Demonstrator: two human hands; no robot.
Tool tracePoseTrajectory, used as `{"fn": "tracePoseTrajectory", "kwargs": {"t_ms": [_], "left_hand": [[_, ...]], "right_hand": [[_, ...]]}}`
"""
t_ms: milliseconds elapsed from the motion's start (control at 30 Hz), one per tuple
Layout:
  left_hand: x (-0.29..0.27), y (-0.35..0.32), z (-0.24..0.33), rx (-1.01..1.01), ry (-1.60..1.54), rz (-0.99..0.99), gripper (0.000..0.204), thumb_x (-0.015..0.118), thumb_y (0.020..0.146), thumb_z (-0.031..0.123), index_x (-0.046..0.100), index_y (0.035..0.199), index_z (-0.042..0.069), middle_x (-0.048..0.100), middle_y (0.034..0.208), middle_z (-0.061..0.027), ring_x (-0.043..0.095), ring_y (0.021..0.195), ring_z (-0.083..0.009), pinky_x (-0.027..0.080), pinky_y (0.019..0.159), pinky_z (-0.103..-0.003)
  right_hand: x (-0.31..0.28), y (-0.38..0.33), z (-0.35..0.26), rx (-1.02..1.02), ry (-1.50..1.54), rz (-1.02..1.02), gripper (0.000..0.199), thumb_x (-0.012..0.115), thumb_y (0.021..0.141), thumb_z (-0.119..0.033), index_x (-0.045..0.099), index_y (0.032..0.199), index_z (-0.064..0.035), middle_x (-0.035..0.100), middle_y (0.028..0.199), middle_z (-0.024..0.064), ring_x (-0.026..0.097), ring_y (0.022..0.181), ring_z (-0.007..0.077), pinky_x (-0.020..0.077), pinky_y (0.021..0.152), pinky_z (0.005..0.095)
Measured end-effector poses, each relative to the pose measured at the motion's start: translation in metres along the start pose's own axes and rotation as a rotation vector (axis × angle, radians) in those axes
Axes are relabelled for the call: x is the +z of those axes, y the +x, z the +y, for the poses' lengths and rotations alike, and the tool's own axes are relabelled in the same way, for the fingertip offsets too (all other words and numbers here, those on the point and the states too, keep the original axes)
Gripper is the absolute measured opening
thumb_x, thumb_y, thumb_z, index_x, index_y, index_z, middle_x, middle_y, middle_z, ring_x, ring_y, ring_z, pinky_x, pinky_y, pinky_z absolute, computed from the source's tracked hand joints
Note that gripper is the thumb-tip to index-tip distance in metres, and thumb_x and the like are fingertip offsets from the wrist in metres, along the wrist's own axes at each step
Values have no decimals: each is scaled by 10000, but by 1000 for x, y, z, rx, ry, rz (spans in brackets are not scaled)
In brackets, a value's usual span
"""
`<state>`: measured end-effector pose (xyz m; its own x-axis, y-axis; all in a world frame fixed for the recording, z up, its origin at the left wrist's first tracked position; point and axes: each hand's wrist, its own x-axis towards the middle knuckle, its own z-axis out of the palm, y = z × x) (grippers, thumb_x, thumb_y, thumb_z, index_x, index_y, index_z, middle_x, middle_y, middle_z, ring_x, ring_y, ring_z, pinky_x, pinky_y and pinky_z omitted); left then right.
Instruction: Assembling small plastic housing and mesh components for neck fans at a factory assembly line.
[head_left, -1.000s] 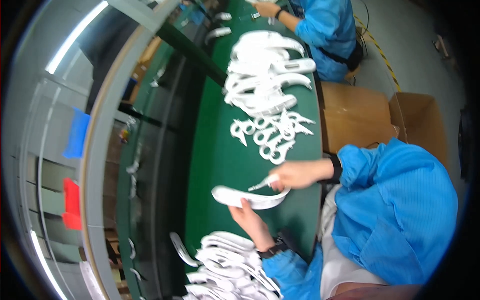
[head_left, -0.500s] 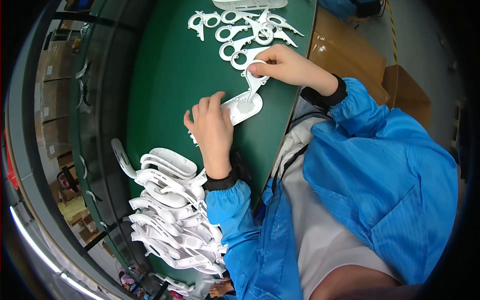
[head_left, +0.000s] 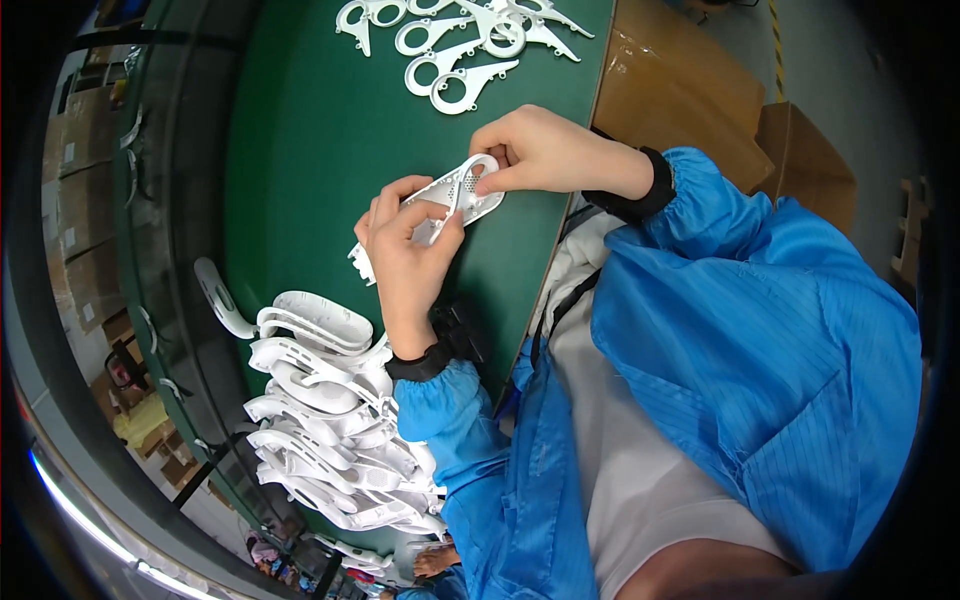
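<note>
A long white plastic housing (head_left: 425, 232) with a patch of small holes lies at a slant on the green table under both my hands. My left hand (head_left: 405, 250) is closed around its middle, thumb and fingers bent over its edges. Over the perforated end is a white ring-shaped bracket (head_left: 486, 163), its narrow arm pointing down along the housing. My right hand (head_left: 535, 153) pinches the ring between thumb and fingers. Whether the bracket is seated in the housing or only resting on it, I cannot tell.
Several similar ring brackets (head_left: 463, 91) lie loose at the far end of the green table (head_left: 300, 190). A heap of white curved housings (head_left: 325, 400) sits left of my left forearm. Brown cartons (head_left: 680, 90) stand right of the table. Another person's hand (head_left: 435, 562) shows at the bottom.
My right hand has brought the bracket down onto the perforated end of the housing. The left hand's fingers have curled tighter around the housing. The whole view has shifted slightly.
</note>
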<state>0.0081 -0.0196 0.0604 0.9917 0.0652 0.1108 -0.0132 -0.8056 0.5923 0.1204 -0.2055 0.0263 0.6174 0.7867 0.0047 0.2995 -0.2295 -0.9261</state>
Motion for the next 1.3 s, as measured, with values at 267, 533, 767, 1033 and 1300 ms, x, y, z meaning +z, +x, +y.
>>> {"fn": "tracePoseTrajectory", "kwargs": {"t_ms": [267, 533, 767, 1033, 1300], "left_hand": [[0, 4, 3, 35, 35, -103, 164, 692, 645, 154, 561, 669, 58, 594, 1087, -52, 526, 1017, -218, 239, 954, -345], [-1, 1, 1, 116, 139, -78, 156, 690, 658, 145, 584, 733, 58, 589, 1053, -51, 531, 969, -230, 292, 872, -374], [-6, 12, 16, -202, 291, -212, 310, 726, 748, 223, 634, 1006, 76, 644, 964, -110, 603, 941, -319, 413, 788, -422], [-3, 7, 8, -203, 355, -227, 338, 714, 767, 230, 636, 1070, 101, 652, 980, -99, 602, 948, -292, 416, 834, -416], [18, -36, -24, -87, -242, 977, 90, 546, 864, 61, 562, 925, -3, 525, 884, -51, 500, 857, -154, 407, 776, -276]], "right_hand": [[8, 9, 8, -272, -280, -60, 273, 703, 695, -171, 548, 896, -68, 503, 899, 65, 581, 692, 309, 437, 563, 410], [3, 27, 0, -265, -348, -227, 427, 721, 660, -197, 499, 1008, -91, 579, 916, 81, 619, 737, 332, 468, 595, 436], [6, 37, 11, -234, -330, -285, 394, 734, 679, -241, 599, 980, -26, 649, 866, 135, 646, 763, 306, 491, 635, 402], [13, 42, 9, -217, -210, -183, 290, 705, 792, -273, 673, 841, 11, 618, 630, 119, 597, 560, 235, 472, 559, 329], [9, 42, -18, -126, -293, -151, 285, 664, 827, -314, 659, 849, -30, 508, 504, 74, 485, 460, 185, 341, 464, 348]]}}
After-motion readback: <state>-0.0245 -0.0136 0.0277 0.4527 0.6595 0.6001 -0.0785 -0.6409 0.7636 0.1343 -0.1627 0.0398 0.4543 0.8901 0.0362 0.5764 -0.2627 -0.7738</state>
